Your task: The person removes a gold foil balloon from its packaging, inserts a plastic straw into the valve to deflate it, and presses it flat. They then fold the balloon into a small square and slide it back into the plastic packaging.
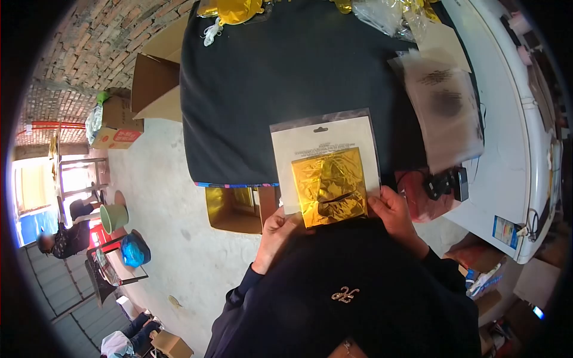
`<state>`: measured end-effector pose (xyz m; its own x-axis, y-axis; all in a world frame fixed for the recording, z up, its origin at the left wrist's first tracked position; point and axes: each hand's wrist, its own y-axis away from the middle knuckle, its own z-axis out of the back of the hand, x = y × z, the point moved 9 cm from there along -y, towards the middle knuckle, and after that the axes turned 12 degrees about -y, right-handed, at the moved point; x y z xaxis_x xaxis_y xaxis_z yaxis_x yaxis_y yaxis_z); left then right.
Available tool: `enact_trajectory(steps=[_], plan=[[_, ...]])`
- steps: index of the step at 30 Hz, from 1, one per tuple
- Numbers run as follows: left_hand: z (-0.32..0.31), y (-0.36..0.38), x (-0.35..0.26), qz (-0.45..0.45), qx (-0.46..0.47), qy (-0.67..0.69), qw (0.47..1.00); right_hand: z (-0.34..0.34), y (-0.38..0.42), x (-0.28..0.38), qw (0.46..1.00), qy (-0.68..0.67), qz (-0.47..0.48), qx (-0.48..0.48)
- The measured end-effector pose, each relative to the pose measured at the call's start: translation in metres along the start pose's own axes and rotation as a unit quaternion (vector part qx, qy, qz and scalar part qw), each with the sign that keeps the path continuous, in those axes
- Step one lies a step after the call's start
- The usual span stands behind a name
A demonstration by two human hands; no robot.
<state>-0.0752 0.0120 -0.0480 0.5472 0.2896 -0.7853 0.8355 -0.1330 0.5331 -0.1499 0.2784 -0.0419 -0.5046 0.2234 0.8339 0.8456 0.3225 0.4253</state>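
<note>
Between my two hands is a clear plastic packaging bag (pixel 325 128) with a white card in it, its hang hole at the top. A folded gold foil sheet (pixel 331 179) shows on the lower part of the card, creased and shiny. My left hand (pixel 279 231) pinches the bag's lower left edge. At the lower right edge, the thumb and fingers of my right hand (pixel 391 210) close on it. The bag is held in front of my dark top, over the near edge of the black-covered table (pixel 286 65).
A stack of clear printed bags (pixel 444 107) lies on the table's right side. Gold foil items (pixel 239 9) are at the far edge. An open cardboard box (pixel 236 215) stands below the near edge. Other people (pixel 68 238) are at the far left, near a green bucket (pixel 113 218).
</note>
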Motion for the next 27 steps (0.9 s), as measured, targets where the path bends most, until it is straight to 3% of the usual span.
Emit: enact_trajectory(steps=[8, 20, 23, 27], plan=[[-0.005, -0.009, -0.013, -0.007, -0.015, -0.011, 1.000, -0.007, -0.005, 0.012, 0.999, -0.015, 0.007, -0.047], [-0.008, -0.019, -0.024, -0.015, -0.050, -0.004, 0.999, -0.012, -0.011, 0.028, 0.993, 0.104, 0.053, -0.033], [-0.008, -0.023, -0.028, -0.030, -0.062, -0.059, 0.996, -0.011, -0.016, 0.023, 0.997, 0.037, 0.053, -0.051], [-0.007, -0.025, -0.031, -0.041, -0.063, -0.031, 0.997, -0.013, -0.021, 0.025, 0.996, 0.024, 0.055, -0.063]])
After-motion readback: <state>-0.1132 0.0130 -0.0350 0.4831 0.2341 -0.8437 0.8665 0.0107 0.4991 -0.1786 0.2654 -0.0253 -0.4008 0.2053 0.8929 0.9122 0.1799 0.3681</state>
